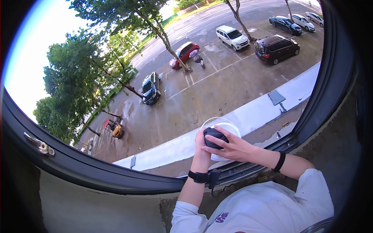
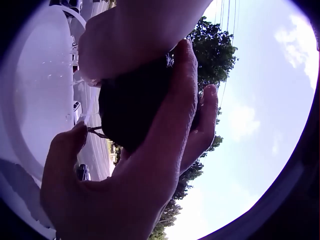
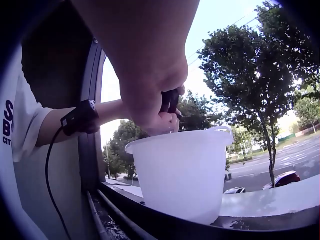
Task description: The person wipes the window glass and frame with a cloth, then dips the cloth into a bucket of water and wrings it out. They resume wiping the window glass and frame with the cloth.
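Both hands hold a dark, folded bundle, seemingly cloth (image 1: 215, 138) (image 2: 134, 107) (image 3: 170, 100), above a white bucket (image 1: 235, 131) (image 2: 45, 80) (image 3: 180, 172). The left hand (image 1: 199, 144) (image 2: 130, 185) grips its left side, fingers curled round it. From the right, the right hand (image 1: 233, 146) (image 2: 135, 45) (image 3: 152, 90) lies over it with its fingers spread and bent round it. In the left wrist view the left thumb is near the bucket's thin white handle; whether they touch, I cannot tell. The bundle's underside is hidden in the head view.
A dark window frame (image 1: 97, 176) (image 3: 89, 100) surrounds the opening, with a metal latch (image 1: 40, 144) at left. Outside the frame runs a white ledge (image 1: 248, 112) (image 3: 270, 202). Parked cars, trees and wet paving lie far below. A cable (image 3: 47, 170) hangs from the left wrist device.
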A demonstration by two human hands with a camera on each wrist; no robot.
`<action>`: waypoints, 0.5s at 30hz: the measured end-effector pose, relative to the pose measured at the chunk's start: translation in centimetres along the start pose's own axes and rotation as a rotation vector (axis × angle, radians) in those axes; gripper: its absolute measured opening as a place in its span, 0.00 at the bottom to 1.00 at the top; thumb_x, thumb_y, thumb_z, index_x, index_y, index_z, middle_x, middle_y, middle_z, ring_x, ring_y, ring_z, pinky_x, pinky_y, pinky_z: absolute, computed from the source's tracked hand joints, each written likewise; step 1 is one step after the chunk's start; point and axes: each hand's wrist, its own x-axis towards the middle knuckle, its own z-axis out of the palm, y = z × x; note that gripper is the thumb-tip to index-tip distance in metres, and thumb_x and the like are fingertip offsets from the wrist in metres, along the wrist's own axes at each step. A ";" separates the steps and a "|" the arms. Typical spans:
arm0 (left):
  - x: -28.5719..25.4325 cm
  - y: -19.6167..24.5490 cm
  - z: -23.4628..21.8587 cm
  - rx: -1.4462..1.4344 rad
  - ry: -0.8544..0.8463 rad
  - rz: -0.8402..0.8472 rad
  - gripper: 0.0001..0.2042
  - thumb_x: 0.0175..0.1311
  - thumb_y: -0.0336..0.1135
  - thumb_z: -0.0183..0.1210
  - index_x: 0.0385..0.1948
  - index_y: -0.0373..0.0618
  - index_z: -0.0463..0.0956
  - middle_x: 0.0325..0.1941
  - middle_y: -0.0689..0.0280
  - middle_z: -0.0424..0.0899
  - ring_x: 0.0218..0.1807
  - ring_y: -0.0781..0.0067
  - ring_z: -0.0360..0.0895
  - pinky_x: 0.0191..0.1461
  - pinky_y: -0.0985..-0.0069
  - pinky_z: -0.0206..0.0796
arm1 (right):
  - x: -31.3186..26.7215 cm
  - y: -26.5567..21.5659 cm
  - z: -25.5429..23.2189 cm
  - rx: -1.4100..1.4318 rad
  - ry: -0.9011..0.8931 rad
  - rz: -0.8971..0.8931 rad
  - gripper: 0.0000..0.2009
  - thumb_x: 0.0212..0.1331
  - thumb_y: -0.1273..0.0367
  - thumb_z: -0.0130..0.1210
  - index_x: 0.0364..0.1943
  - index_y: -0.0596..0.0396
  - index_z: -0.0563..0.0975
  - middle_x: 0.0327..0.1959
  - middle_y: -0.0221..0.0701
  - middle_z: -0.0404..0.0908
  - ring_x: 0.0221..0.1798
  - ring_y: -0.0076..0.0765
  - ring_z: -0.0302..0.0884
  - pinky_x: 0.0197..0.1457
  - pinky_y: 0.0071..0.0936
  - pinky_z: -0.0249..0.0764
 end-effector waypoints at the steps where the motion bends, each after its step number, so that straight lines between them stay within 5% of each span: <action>1: 0.3 -0.4 -1.0 0.042 0.015 0.025 0.22 0.72 0.46 0.45 0.48 0.35 0.78 0.46 0.52 0.86 0.43 0.55 0.88 0.45 0.63 0.85 | 0.2 0.9 0.2 -0.088 0.023 -0.058 0.38 0.58 0.69 0.60 0.75 0.26 0.62 0.79 0.35 0.49 0.78 0.61 0.52 0.75 0.49 0.71; 5: -2.5 0.7 2.5 0.100 0.052 0.081 0.20 0.74 0.45 0.46 0.50 0.37 0.78 0.46 0.55 0.86 0.43 0.59 0.88 0.43 0.67 0.85 | 1.2 3.6 0.6 -0.189 0.152 -0.209 0.37 0.59 0.68 0.59 0.75 0.24 0.63 0.78 0.35 0.51 0.73 0.58 0.62 0.69 0.44 0.77; 8: -1.5 0.7 2.5 0.005 0.044 0.078 0.15 0.74 0.42 0.50 0.47 0.39 0.77 0.44 0.57 0.86 0.43 0.62 0.87 0.44 0.68 0.84 | 1.5 3.9 1.1 -0.179 0.125 -0.150 0.37 0.59 0.69 0.59 0.75 0.24 0.64 0.75 0.37 0.57 0.71 0.57 0.64 0.66 0.43 0.79; 9: -0.7 0.6 2.3 -0.051 0.043 0.072 0.12 0.74 0.40 0.53 0.44 0.41 0.77 0.42 0.59 0.86 0.43 0.64 0.87 0.44 0.69 0.83 | 2.1 4.0 0.3 -0.119 0.123 -0.093 0.38 0.59 0.72 0.59 0.76 0.35 0.62 0.66 0.42 0.67 0.63 0.55 0.74 0.59 0.42 0.82; 10: -0.1 0.3 2.1 -0.052 0.045 0.074 0.12 0.74 0.40 0.53 0.44 0.41 0.77 0.42 0.59 0.86 0.43 0.64 0.87 0.44 0.69 0.83 | 2.1 3.9 0.5 -0.116 0.122 -0.096 0.38 0.59 0.72 0.59 0.76 0.35 0.62 0.66 0.42 0.67 0.63 0.55 0.74 0.59 0.42 0.82; 12: 0.7 -0.3 2.7 -0.034 0.303 0.257 0.07 0.71 0.34 0.60 0.33 0.46 0.73 0.35 0.65 0.82 0.40 0.71 0.84 0.44 0.70 0.80 | 2.1 3.7 1.6 0.185 -0.040 0.344 0.40 0.57 0.76 0.57 0.77 0.49 0.57 0.61 0.45 0.73 0.53 0.55 0.81 0.52 0.40 0.83; 13: 0.6 -0.7 3.5 0.012 0.445 0.381 0.16 0.67 0.29 0.64 0.26 0.51 0.63 0.29 0.73 0.71 0.33 0.79 0.74 0.40 0.75 0.72 | 1.8 3.5 2.3 0.197 -0.055 0.391 0.42 0.53 0.77 0.60 0.75 0.62 0.55 0.53 0.50 0.79 0.44 0.58 0.84 0.45 0.44 0.83; 15: 1.1 -1.5 2.8 0.127 0.480 0.477 0.18 0.66 0.27 0.65 0.25 0.52 0.61 0.29 0.74 0.68 0.32 0.81 0.68 0.39 0.77 0.68 | 1.9 2.6 2.9 0.316 -0.089 0.519 0.40 0.52 0.75 0.61 0.72 0.65 0.57 0.47 0.52 0.81 0.41 0.59 0.85 0.42 0.46 0.82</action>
